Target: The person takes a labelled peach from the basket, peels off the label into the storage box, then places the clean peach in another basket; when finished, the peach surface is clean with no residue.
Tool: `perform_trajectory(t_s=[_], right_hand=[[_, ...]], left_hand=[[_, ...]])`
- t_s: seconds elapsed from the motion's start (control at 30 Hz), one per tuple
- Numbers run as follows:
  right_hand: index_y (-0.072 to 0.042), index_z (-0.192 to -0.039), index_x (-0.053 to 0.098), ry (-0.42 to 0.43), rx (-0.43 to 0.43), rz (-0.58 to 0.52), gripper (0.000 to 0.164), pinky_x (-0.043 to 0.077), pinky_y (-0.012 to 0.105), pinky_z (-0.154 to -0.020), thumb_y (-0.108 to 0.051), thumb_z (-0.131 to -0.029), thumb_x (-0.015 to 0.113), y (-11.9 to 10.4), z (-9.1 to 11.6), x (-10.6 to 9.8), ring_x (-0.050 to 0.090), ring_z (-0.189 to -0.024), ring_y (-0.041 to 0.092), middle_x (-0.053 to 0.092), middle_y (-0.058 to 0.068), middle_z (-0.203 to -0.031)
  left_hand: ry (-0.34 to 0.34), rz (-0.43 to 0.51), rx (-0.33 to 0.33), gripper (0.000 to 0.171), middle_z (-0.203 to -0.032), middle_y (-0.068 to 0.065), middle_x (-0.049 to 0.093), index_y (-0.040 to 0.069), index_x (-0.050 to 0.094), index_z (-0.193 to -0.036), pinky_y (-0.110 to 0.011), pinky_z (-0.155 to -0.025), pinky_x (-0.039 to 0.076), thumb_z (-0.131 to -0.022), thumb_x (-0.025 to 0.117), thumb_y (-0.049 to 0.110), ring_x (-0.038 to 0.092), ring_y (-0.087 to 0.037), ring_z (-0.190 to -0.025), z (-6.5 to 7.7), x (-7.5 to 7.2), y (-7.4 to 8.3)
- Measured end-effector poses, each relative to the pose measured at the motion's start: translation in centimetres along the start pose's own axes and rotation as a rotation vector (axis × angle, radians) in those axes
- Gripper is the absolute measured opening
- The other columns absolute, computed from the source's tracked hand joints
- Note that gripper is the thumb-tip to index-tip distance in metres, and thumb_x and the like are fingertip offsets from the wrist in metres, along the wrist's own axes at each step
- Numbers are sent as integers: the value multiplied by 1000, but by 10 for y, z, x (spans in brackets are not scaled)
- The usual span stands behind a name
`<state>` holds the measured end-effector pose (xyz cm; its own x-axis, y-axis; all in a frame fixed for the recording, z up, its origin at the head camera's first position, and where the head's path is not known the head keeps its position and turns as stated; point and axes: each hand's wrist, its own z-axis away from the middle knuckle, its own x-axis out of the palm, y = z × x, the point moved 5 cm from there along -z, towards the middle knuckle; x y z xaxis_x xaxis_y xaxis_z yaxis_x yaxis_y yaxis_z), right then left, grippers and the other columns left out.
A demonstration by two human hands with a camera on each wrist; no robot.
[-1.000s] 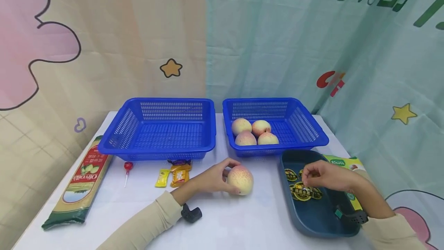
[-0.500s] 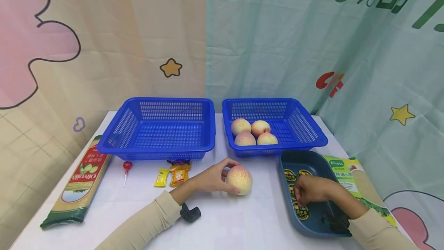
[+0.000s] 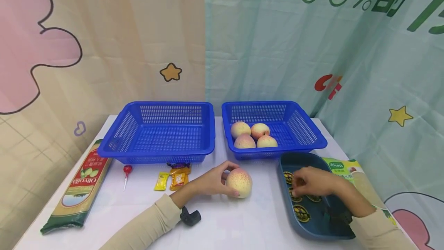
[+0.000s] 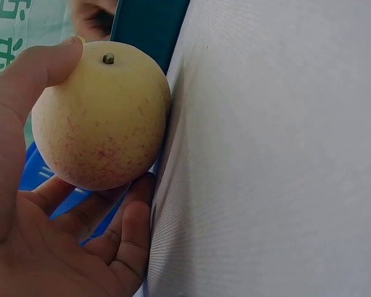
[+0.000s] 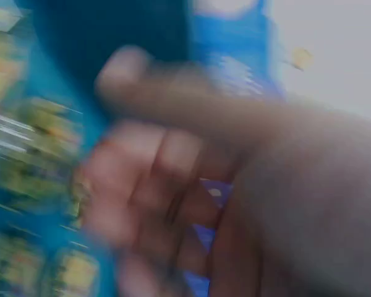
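Observation:
My left hand (image 3: 215, 181) grips a peach (image 3: 239, 183) low over the white table, thumb on one side and fingers round the other. In the left wrist view the peach (image 4: 105, 114) turns its stem end upward. My right hand (image 3: 317, 181) is inside a dark blue tray (image 3: 295, 227), bent over several small round black-and-gold wrapped pieces (image 3: 301, 213). The right wrist view is blurred; there the thumb (image 5: 191, 102) stands apart from the loosely bent fingers (image 5: 120, 161), with nothing showing between them.
Behind stand an empty blue basket (image 3: 156, 156) and another blue basket (image 3: 312, 142) with several peaches (image 3: 244, 141). A lollipop (image 3: 127, 169), candies (image 3: 179, 179) and a long pasta bag (image 3: 77, 190) lie on the left. A Knorr packet (image 3: 359, 178) lies partly behind the tray.
My right hand has dipped toward the near left of the tray, then shifted slightly away from me; the wrapped pieces have been rearranged. The left hand keeps its grip on the peach.

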<state>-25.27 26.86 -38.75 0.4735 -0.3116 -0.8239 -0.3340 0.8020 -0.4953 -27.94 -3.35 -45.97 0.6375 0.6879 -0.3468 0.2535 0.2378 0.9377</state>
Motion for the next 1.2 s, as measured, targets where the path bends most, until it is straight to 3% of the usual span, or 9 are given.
perform_trajectory(t_s=[0.1, 0.23, 0.33, 0.4, 0.53, 0.77, 0.97, 1.1, 1.2], right_hand=[[-7, -117, 65, 224, -150, -64, 25, 56, 36, -75, -24, -98, 70, 2, -2, -44, 63, -94, 23, 67, 5, -107], [-2, -145, 45, 494, -76, -52, 59, 43, 69, -97, -25, -98, 71, 39, -5, -95, 43, -129, 49, 42, 27, -146], [1, -155, 29, 484, 32, -94, 77, 24, 82, -99, -28, -97, 71, 83, -9, -107, 18, -140, 60, 16, 35, -158], [1, -157, 25, 450, 80, -125, 81, 22, 84, -97, -31, -97, 69, 109, -10, -106, 13, -140, 63, 9, 36, -160], [-3, -160, 23, 403, 127, -170, 82, 29, 82, -96, -37, -99, 66, 132, -4, -95, 21, -137, 64, 12, 35, -160], [-8, -161, 23, 403, 54, -254, 76, 35, 75, -99, -27, -101, 64, 137, 3, -88, 38, -132, 57, 16, 28, -163], [-8, -160, 25, 409, 51, -280, 74, 37, 72, -101, -27, -101, 64, 142, 1, -85, 43, -131, 54, 15, 24, -165], [-8, -161, 25, 412, 55, -286, 74, 36, 73, -101, -28, -102, 64, 144, -2, -85, 44, -130, 54, 15, 24, -165], [-7, -161, 22, 412, 61, -297, 75, 37, 73, -100, -28, -101, 64, 145, -2, -83, 42, -131, 55, 14, 25, -165]], left_hand=[[0, -6, 6, 72, -133, -2, 54, 14, 48, -140, -30, -87, 54, -80, 88, 18, 63, -15, -107, 0, -1, 1], [4, -18, 24, 72, -134, -1, 54, 14, 48, -139, -30, -88, 54, -80, 88, 21, 63, -14, -108, -1, -3, 3], [1, -17, 32, 72, -133, -1, 54, 14, 48, -139, -30, -88, 54, -80, 88, 20, 63, -14, -108, -1, -2, 5], [-9, -12, 32, 72, -133, -1, 54, 14, 47, -139, -29, -88, 54, -80, 88, 19, 63, -13, -107, -2, -1, 5], [-31, 5, 28, 72, -133, 0, 53, 15, 47, -139, -29, -88, 54, -80, 88, 16, 63, -11, -107, -2, 4, 5], [35, -22, 94, 73, -129, 0, 55, 12, 51, -136, -29, -83, 56, -75, 90, 16, 64, -11, -101, -3, 9, 14], [106, -96, 253, 78, -135, 5, 54, 16, 49, -140, -32, -82, 57, -75, 91, 21, 61, -10, -105, -20, 13, 73], [149, -69, 348, 78, -136, 1, 53, 13, 48, -141, -29, -80, 57, -76, 90, 17, 61, -12, -104, -55, 5, 124], [186, -52, 346, 77, -133, 2, 54, 15, 48, -140, -25, -74, 58, -76, 90, 18, 60, -11, -103, -91, 0, 152]])
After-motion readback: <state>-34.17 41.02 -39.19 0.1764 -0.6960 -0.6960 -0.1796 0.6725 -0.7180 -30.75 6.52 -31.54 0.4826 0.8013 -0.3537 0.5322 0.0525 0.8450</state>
